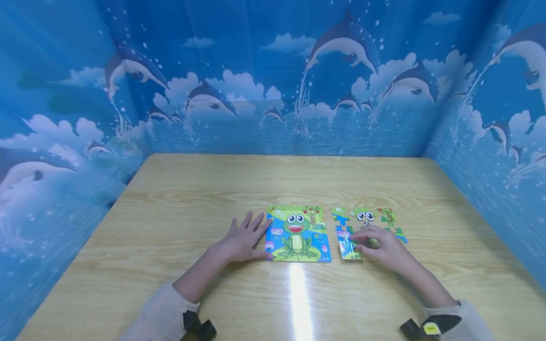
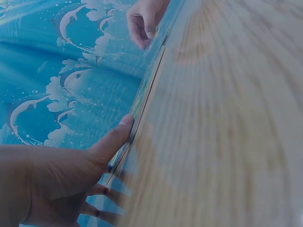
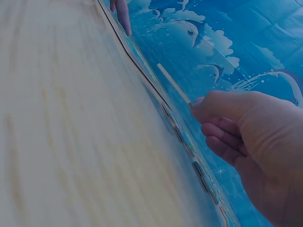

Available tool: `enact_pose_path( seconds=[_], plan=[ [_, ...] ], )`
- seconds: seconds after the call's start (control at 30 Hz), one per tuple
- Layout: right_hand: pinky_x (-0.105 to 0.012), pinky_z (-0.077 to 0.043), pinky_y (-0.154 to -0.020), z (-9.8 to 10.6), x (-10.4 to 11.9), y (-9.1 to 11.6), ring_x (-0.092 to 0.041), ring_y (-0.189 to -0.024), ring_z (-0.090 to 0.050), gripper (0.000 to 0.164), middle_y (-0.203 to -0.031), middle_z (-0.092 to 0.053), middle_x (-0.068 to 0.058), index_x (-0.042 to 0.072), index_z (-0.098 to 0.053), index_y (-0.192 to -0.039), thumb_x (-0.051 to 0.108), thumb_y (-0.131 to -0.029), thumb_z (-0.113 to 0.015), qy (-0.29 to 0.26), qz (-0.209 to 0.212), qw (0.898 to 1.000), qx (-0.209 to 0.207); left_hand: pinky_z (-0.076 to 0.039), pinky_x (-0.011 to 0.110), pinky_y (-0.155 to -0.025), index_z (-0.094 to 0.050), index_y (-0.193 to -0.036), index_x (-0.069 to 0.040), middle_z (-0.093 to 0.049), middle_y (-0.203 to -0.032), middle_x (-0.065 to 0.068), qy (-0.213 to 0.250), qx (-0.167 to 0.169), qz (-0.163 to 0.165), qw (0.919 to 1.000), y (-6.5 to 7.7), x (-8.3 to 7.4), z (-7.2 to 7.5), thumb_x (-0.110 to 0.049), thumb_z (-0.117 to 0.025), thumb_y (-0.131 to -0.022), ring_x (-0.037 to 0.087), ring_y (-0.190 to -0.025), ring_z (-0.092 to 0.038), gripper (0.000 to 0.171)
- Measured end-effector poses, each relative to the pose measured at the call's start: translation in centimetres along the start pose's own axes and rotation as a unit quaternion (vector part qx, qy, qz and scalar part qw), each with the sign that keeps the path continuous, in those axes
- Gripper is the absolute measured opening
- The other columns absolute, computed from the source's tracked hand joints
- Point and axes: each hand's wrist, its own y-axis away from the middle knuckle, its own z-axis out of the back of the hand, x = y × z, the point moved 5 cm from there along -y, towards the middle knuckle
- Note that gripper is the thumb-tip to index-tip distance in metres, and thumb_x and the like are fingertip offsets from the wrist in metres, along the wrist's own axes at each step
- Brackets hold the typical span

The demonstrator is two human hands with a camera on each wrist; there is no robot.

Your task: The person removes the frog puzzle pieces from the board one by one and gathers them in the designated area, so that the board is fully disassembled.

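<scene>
A square frog jigsaw puzzle lies flat on the wooden table, its picture whole. Along its left side my left hand rests with spread fingers, the thumb and a fingertip touching the edge. To the right, my right hand pinches a blue jigsaw piece with a pink flower between thumb and fingers. In the right wrist view that piece shows edge-on as a thin strip, tilted and raised off the table. Behind and under this hand lie several loose pieces, among them one with frog eyes; the hand partly hides them.
Loose pieces sit in spaced rows right of the puzzle, with a green corner piece at the back right. A blue dolphin-print curtain encloses the back and sides of the table. A bright reflection streaks the tabletop in front.
</scene>
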Motion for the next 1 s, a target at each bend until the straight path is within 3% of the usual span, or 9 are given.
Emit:
enact_pose_path(
  seconds=[0.27,0.5,0.57,0.8,1.0],
  plan=[
    [-0.038,-0.05,-0.074,-0.25,-0.56,0.47,-0.008,-0.083,-0.058,0.025,-0.095,-0.063,0.007,0.016,-0.07,-0.097,0.013,-0.073,-0.076,0.016,-0.038,0.999,0.035,-0.002,0.063,-0.1,-0.018,-0.148,-0.016,-0.008,-0.151,0.014,0.011,-0.003,-0.001,0.9999,0.24,-0.18,0.1,-0.065,-0.053,-0.078,0.039,-0.135,0.002,0.092],
    [-0.055,-0.04,-0.088,-0.29,-0.62,0.6,-0.036,-0.104,-0.055,0.024,-0.092,-0.066,0.004,0.014,-0.07,-0.096,0.008,-0.073,-0.076,-0.003,-0.055,0.997,0.054,-0.002,0.063,-0.1,-0.017,-0.148,-0.017,-0.008,-0.151,0.013,0.01,-0.001,0.001,0.9999,0.24,-0.17,0.08,-0.066,-0.052,-0.079,0.038,-0.135,0.002,0.092],
    [-0.056,-0.038,-0.09,-0.32,-0.62,0.63,-0.038,-0.107,-0.053,0.025,-0.09,-0.066,0.006,0.013,-0.07,-0.096,0.006,-0.073,-0.075,-0.008,-0.056,0.997,0.057,-0.002,0.064,-0.1,-0.017,-0.148,-0.017,-0.008,-0.151,0.013,0.011,-0.001,-0.001,0.9999,0.23,-0.17,0.06,-0.065,-0.052,-0.079,0.038,-0.135,0.002,0.092],
    [-0.03,-0.05,-0.076,-0.51,-0.57,0.72,-0.009,-0.085,-0.057,0.024,-0.087,-0.06,0.015,0.016,-0.07,-0.095,0.007,-0.073,-0.076,-0.008,-0.056,0.996,0.069,-0.003,0.063,-0.101,-0.016,-0.149,-0.017,-0.009,-0.151,0.013,0.004,-0.002,0.0,1.0,0.18,-0.04,0.03,-0.067,-0.051,-0.078,0.038,-0.135,0.001,0.093],
    [-0.027,-0.049,-0.072,-0.55,-0.51,0.71,-0.006,-0.081,-0.055,0.022,-0.088,-0.06,0.014,0.016,-0.069,-0.095,0.008,-0.075,-0.075,-0.006,-0.039,0.997,0.068,-0.002,0.064,-0.1,-0.016,-0.149,-0.017,-0.009,-0.151,0.014,0.006,-0.003,-0.003,1.0,0.14,0.0,0.09,-0.067,-0.051,-0.078,0.038,-0.135,0.001,0.093]
  ],
)
